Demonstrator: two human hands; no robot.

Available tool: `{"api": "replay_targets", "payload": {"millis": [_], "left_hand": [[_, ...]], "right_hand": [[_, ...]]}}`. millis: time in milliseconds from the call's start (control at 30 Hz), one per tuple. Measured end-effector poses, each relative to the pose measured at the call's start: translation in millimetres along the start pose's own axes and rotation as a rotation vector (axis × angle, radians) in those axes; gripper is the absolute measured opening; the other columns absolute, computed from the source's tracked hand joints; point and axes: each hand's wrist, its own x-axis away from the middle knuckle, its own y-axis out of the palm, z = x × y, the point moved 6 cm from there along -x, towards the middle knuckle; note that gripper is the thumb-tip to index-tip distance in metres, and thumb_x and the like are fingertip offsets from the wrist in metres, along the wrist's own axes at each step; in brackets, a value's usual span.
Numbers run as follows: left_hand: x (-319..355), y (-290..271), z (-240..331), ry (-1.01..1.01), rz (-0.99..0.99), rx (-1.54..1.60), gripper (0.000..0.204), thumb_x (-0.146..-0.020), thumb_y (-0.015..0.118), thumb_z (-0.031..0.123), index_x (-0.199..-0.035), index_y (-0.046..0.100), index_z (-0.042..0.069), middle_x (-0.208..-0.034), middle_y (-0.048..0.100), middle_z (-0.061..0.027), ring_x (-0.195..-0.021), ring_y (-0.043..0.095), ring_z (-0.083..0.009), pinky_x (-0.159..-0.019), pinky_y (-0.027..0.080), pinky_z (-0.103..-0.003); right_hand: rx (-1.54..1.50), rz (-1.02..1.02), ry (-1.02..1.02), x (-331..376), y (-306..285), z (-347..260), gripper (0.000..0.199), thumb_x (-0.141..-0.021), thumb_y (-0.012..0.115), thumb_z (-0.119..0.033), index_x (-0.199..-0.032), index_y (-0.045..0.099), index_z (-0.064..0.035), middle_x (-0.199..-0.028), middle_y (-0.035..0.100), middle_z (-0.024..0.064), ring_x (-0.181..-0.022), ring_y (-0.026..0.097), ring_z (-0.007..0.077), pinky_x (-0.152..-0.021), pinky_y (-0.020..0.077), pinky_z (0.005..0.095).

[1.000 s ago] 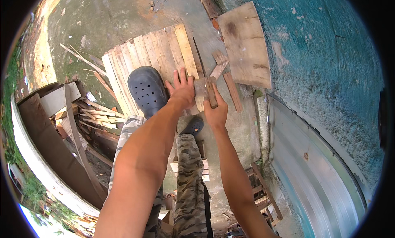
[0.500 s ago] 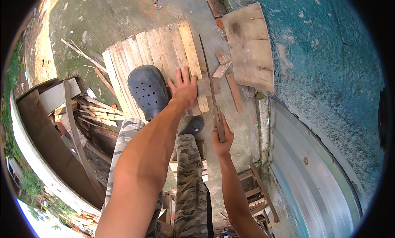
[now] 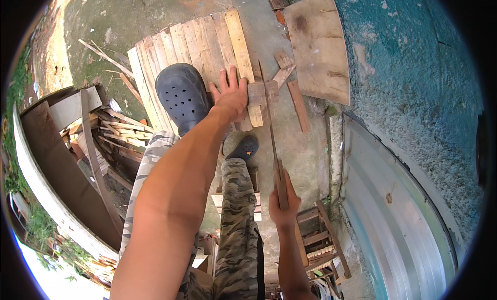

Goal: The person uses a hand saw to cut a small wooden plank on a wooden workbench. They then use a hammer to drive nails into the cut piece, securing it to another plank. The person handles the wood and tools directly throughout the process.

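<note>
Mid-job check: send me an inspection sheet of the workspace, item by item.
Surface: slatted wooden platform on a grey floor; a foot in a dark clog stands on it.
Job's things: saw, its blade crossing a board that reaches past the platform's right edge.
Clutter: scrap wood pile at left; loose wood strip right of the saw.
Left hand: fingers spread over the slats, beside the board.
Right hand: closed around the saw's handle.
Cables: nothing seen.
Surroundings: plywood panel and blue wall at upper right; ribbed metal sheet at lower right.
</note>
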Motion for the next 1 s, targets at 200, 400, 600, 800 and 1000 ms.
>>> {"api": "replay_targets", "payload": {"millis": [200,400,600,800,1000], "left_hand": [[3.4,3.4,6.5,-0.024,0.001,0.001,0.085,-0.076,0.071,0.003,-0.151,0.031,0.006,-0.169,0.001,-0.0248,-0.154,-0.001,-0.0528,-0.115,0.014,-0.077],[4.0,3.8,3.4,-0.002,-0.039,0.035,0.086,-0.075,0.074,0.004,-0.15,0.031,0.004,-0.169,-0.001,-0.0243,-0.154,-0.001,-0.0528,-0.115,0.015,-0.077],[1.5,2.0,3.2,0.011,0.011,0.085,0.082,-0.077,0.075,0.004,-0.147,0.034,0.003,-0.169,0.002,-0.0248,-0.154,-0.002,-0.053,-0.115,0.014,-0.077],[8.5,7.9,1.5,0.024,-0.043,0.047,0.075,-0.08,0.073,0.007,-0.145,0.035,0.003,-0.169,-0.002,-0.0259,-0.155,-0.005,-0.052,-0.115,0.01,-0.077],[18.1,18.7,3.2,0.096,-0.039,-0.042,0.087,-0.069,0.083,0.011,-0.144,0.039,0.008,-0.169,-0.001,-0.0249,-0.157,0.0,-0.0471,-0.117,0.015,-0.075]], "right_hand": [[-0.169,0.021,0.107,-90.6,82.5,99.7,0.062,-0.085,0.059,-0.002,-0.146,0.054,-0.0022,-0.072,0.061,0.0093,-0.064,0.055,0.0101,-0.063,0.0497,0.028],[0.041,-0.135,0.263,78.5,-24.4,30.8,0.065,-0.087,0.06,-0.002,-0.15,0.048,0.0001,-0.076,0.071,0.0129,-0.063,0.068,0.0141,-0.062,0.0523,0.0263],[0.069,0.002,0.04,-2.8,17.9,39.1,0.062,-0.086,0.059,0.001,-0.147,0.052,0.0014,-0.07,0.065,0.0068,-0.058,0.059,0.0077,-0.057,0.0485,0.0243],[-0.235,-0.034,0.166,-55.8,65.5,89.5,0.06,-0.091,0.056,0.003,-0.15,0.05,-0.001,-0.083,0.068,0.0039,-0.065,0.057,0.0052,-0.06,0.0488,0.0228],[-0.306,-0.006,0.372,-27.3,68.8,56.1,0.06,-0.092,0.054,0.004,-0.152,0.047,-0.002,-0.111,0.07,0.0099,-0.076,0.061,0.0064,-0.065,0.0507,0.0227]]}}
